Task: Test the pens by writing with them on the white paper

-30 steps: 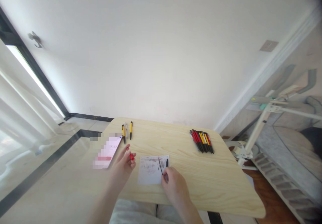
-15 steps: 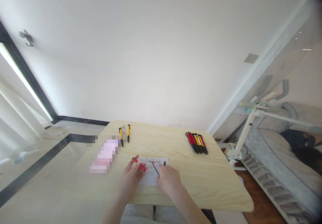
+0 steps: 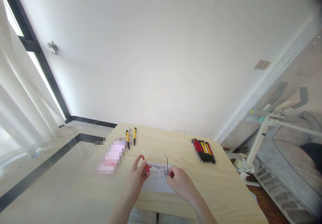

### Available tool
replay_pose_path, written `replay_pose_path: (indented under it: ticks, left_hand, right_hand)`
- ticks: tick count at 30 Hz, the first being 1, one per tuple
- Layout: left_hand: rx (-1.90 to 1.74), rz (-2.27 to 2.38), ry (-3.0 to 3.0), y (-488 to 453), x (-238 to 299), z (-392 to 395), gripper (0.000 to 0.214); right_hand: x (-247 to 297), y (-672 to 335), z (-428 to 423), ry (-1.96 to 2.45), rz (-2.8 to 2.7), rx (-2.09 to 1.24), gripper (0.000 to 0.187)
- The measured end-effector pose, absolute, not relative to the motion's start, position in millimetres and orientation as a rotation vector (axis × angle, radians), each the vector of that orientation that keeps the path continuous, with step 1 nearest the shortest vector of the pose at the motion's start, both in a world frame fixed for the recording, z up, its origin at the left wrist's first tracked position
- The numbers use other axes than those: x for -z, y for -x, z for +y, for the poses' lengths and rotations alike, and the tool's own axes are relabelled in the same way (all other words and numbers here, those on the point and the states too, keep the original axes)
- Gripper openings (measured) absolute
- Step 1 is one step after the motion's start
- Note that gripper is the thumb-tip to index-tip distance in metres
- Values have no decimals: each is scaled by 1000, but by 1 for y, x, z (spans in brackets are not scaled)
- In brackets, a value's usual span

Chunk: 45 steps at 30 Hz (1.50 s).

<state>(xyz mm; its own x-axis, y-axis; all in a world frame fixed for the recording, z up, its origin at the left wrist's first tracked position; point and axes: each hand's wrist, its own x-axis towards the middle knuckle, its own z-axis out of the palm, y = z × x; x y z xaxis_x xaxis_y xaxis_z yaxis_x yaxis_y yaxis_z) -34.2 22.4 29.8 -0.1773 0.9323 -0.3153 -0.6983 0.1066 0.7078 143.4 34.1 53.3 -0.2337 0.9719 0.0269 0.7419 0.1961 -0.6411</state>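
Note:
My left hand [image 3: 139,173] is closed around a short red pen barrel [image 3: 146,164], which tilts over the paper's left edge. My right hand [image 3: 179,181] pinches a thin dark pen refill [image 3: 167,164] that points up and away from me. Under and between both hands lies a white sheet of paper [image 3: 158,185] with dark and reddish scribbles on its far part. Whatever else the right fingers may hold is hidden.
Several red, yellow and black pens [image 3: 203,151] lie in a row at the table's right. Two yellow-and-black pens [image 3: 135,136] and a clear one [image 3: 130,136] lie at the far left, beside a pixelated pink area [image 3: 112,157]. The wooden table [image 3: 163,140] stands near a white wall.
The refill has swung from a leftward slant to nearly upright in view. My left hand has turned the red barrel steeper. The black piece by my right hand no longer shows. The view has shifted.

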Motion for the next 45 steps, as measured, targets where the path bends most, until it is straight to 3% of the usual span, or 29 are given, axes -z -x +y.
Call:
replay_pose_path:
  ticks: [4, 7, 10, 18, 35, 45]
  left_hand:
    - [-1517, 684, 38, 36, -25, 32, 4]
    - [-1518, 633, 99, 34, -25, 35, 3]
    - [-1550, 703, 4, 28, -28, 34, 11]
    - [-1541, 830, -212, 17, -34, 26, 34]
    - [-1544, 946, -384, 18, -39, 23, 55]
    - [-1333, 974, -546, 14, -47, 3, 64]
  right_hand:
    - [-58, -138, 24, 1291, -1745, -1551, 5]
    - [-57, -129, 12, 1086, -1469, -1996, 5]
    - [-52, -121, 5, 990, -1392, -2153, 5]
    - [-49, -118, 5, 927, -1301, -2184, 6]
    - [-48, -116, 2, 909, -1143, -2305, 4]
    - [-37, -116, 4, 816, -914, -2327, 3]
